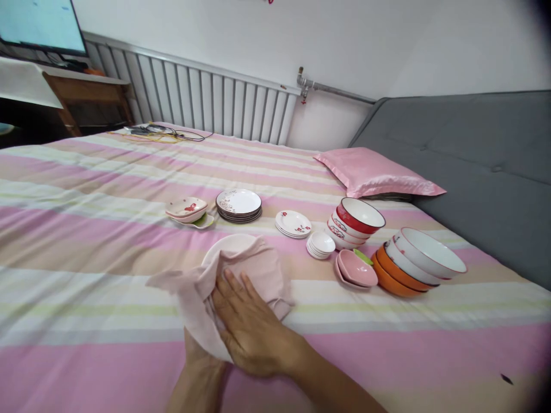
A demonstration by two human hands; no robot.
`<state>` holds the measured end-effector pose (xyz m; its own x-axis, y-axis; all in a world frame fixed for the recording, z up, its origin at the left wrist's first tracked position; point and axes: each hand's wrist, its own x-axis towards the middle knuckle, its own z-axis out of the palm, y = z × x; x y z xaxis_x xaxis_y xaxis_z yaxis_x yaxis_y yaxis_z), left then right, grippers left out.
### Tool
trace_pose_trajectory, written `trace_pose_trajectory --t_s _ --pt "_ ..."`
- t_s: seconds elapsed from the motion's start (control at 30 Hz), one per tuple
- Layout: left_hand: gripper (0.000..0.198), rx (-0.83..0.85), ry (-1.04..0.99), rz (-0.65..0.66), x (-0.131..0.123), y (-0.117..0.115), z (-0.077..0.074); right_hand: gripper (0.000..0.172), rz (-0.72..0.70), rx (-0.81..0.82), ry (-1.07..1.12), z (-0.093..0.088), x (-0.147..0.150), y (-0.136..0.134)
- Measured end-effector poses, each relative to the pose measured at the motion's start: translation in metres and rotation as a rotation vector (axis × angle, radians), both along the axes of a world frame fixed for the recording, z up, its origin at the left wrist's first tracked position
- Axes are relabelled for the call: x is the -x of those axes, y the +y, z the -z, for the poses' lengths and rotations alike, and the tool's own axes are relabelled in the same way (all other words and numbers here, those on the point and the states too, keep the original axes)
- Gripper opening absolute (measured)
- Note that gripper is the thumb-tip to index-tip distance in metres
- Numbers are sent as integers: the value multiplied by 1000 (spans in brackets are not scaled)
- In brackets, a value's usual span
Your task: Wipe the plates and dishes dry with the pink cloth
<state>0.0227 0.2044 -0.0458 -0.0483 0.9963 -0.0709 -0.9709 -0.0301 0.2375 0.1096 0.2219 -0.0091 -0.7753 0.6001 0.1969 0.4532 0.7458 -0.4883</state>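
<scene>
A white plate [228, 244] is in front of me, mostly covered by a pale pink cloth [262, 275]; its far rim shows. My right hand [245, 321] lies flat on the cloth over the plate, fingers stretched out and close together. Below the cloth's near edge, only the wrist side of my left hand [202, 353] shows. Its fingers are hidden under the cloth and plate, so its grip cannot be seen. Beyond them stand a stack of dark-rimmed plates [239, 203] and small flowered plates [293, 222].
Small patterned dishes [187, 209] sit at left. To the right are little white bowls [321, 244], pink dishes [356, 268], red-and-white bowls [359, 218] and orange and white bowls [402, 275]. A pink pillow [374, 172] rests by the grey headboard [465, 137]. Cables [172, 135] lie far left.
</scene>
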Motion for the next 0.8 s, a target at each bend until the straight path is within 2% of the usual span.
trace_pose_trajectory --t_s 0.03,0.1,0.13,0.17,0.3,0.47,0.6,0.8 --pt "55 10 14 -45 -9 -3 2 59 -9 13 22 -1 1 -1" --pt "58 83 144 -290 -27 -6 4 64 -2 22 60 -3 1 -2" --pt "60 109 197 -342 -33 -7 3 66 10 18 74 -4 0 -1" --pt "59 121 220 -334 -36 -7 2 68 27 8 86 -4 -1 0" --pt "43 169 186 -18 -27 -6 -6 67 166 -39 121 -5 -10 7" --pt "39 175 56 262 -26 -4 -15 58 346 -180 187 -8 -22 21" --pt "33 278 78 295 -32 -6 -20 42 490 -268 165 -11 -33 35" --pt "34 319 99 303 -23 -6 -28 43 704 -315 110 -10 -52 51"
